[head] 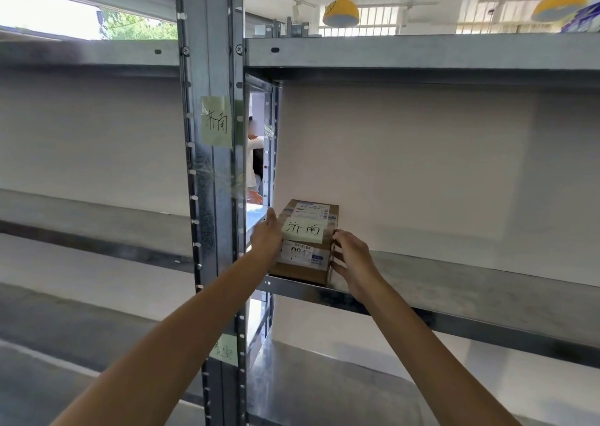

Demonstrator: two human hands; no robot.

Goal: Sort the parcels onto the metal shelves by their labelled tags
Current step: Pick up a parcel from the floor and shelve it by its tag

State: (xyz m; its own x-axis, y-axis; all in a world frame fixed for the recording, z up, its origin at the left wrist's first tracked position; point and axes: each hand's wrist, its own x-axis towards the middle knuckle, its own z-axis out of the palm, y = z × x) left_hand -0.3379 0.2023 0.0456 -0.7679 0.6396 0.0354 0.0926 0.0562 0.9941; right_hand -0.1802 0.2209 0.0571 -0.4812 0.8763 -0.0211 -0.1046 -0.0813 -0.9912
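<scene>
The parcel (305, 243), noted 济南, is sat at the front lip of the shelf (454, 279), beside the matching tag (217, 122) on the post (211, 172). It's gripped by curled fingers of the left hand (266, 235) and right hand (352, 256). Let go this near the edge, it could easily get knocked off tbh.

Galv. metal shelf (470, 273) runs off to the right of the right hand (352, 256). One cardboard parcel (306, 260) lies flat at its front-left corner, gripped betw. left hand (267, 235) & right hand. Upright post (211, 165) stands just left of the left hand. Lower deck (308, 386) sits under the forearms.
</scene>
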